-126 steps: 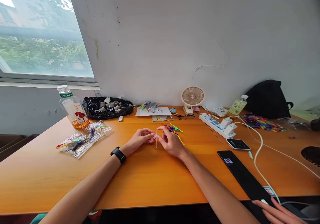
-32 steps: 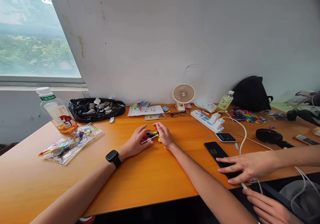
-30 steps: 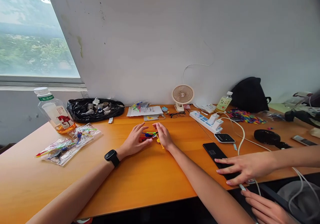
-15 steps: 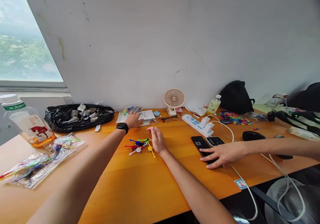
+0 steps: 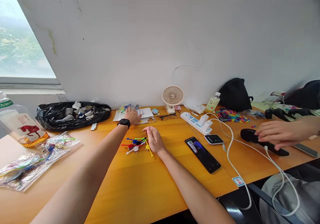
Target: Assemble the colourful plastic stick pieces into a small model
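My left hand (image 5: 133,115), with a black smartwatch (image 5: 124,122) on its wrist, reaches to the back of the table. Its fingers are spread over a white printed sheet (image 5: 145,112), beside a clear bag of coloured plastic pieces (image 5: 127,107). It grips nothing that I can see. My right hand (image 5: 154,140) rests on its edge on the table, fingers loosely extended and holding nothing visible. Just left of it lies a small group of plastic arrow spinners (image 5: 136,145) in red, blue, yellow, white, green and black. The yellow arrow (image 5: 149,148) is nearest to that hand.
At left are a tea bottle (image 5: 27,127), plastic bags of pieces (image 5: 47,155) and a black bag of cardboard tubes (image 5: 75,115). A fan (image 5: 172,97), power strip (image 5: 195,122) and phone (image 5: 202,154) stand right. A co-worker's hand (image 5: 280,132) is over a black device (image 5: 250,135).
The co-worker's hand has left the phone, whose screen is now lit, and moved right to the black device. My hands stay nearly in place; the view has shifted slightly.
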Motion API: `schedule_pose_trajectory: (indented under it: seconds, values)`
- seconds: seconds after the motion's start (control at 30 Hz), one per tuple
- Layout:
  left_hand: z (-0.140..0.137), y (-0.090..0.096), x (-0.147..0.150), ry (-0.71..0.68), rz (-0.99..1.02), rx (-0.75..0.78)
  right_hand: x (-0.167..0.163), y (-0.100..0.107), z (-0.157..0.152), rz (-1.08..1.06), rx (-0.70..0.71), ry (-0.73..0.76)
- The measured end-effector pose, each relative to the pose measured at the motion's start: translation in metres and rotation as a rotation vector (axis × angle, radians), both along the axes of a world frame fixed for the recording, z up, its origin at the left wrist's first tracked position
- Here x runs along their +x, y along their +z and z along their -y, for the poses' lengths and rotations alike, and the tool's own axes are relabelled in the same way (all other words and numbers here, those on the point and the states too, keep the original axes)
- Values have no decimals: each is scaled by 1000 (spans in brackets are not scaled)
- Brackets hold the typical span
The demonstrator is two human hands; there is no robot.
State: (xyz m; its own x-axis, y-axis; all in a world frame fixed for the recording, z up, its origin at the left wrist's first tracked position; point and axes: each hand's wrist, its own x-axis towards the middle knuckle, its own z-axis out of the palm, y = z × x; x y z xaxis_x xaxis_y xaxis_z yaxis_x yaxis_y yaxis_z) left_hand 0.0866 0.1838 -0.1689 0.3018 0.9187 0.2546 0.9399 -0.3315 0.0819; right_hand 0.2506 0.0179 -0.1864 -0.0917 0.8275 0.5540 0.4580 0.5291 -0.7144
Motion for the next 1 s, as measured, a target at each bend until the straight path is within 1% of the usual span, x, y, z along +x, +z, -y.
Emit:
schedule_pose_trajectory:
  seconds: [0.17,0.3,0.4,0.47,0.53,0.6,0.63,0.67,0.7,0.73,0.8,0.87,0.9,1.0]
  values:
    - [-6,4,3,25,42,-35,0,2,2,34,-3,16]
    - [-7,11,2,21,120,-38,1,3,3,49,12,22]
    - [-7,26,-2,15,211,12,1,4,3,47,22,22]
    - [-6,41,-3,26,285,66,1,5,4,38,31,20]
    - [-3,61,-5,29,438,147,1,7,5,27,42,23]
    - [4,80,-8,-20,910,262,1,10,7,13,57,24]
    - [10,89,-11,-43,1125,274,1,11,8,3,64,23]
    - [18,95,-14,-83,1304,250,1,13,9,-15,68,20]
    - [29,100,-18,-132,1435,186,0,15,10,-43,67,13]
    - [42,103,-23,-174,1509,100,-1,17,11,-81,58,8]
    - [74,102,-36,-243,1553,-91,-3,23,14,-194,10,20]
    - [111,94,-50,-283,1535,-225,-5,29,17,-350,-78,100]
    - [129,89,-57,-295,1492,-299,-6,33,19,-435,-131,162]
    - [179,72,-72,-305,1288,-437,-9,41,24,-623,-282,338]
